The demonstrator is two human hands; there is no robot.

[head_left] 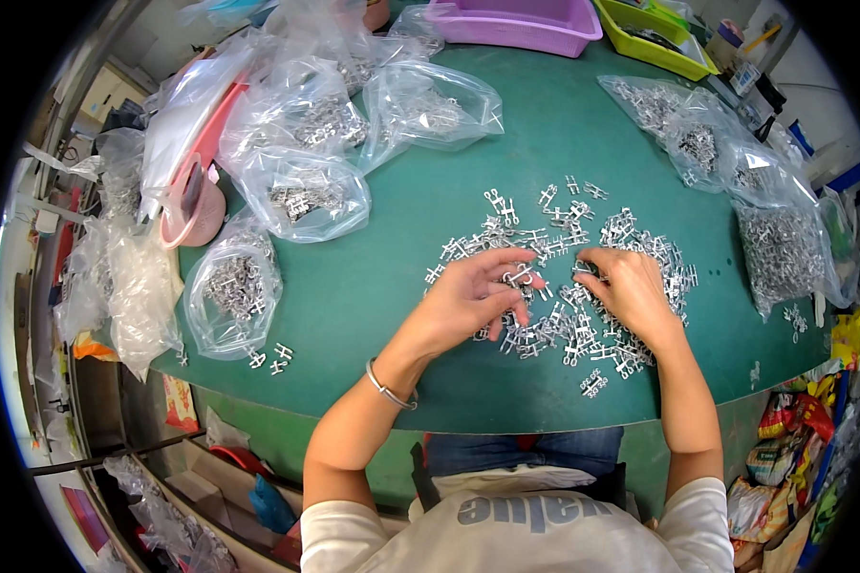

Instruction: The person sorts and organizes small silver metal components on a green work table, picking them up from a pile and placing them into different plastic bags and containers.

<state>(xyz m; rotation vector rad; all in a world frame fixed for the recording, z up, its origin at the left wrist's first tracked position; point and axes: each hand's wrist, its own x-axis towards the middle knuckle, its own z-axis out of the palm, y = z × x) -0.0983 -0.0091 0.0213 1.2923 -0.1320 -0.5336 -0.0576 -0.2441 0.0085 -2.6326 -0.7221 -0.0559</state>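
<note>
Small silver metal pieces (580,334), each like a short bar with looped or forked ends, lie in a loose pile on the green table (430,220). Over the pile's left side is my left hand (468,294), fingers curled and closed around a silver metal piece (518,276) that shows between the fingertips. Just across from it, my right hand (633,288) pinches another small silver piece (581,271) between thumb and forefinger, above the pile. My fingers partly hide both held pieces. The two hands are apart.
Clear plastic bags of similar pieces (306,198) stand at the left, with a pink cup (201,218). More filled bags (782,250) line the right edge. A purple tray (521,29) and a yellow-green tray (655,48) sit at the far side. Several loose pieces (281,359) lie front left.
</note>
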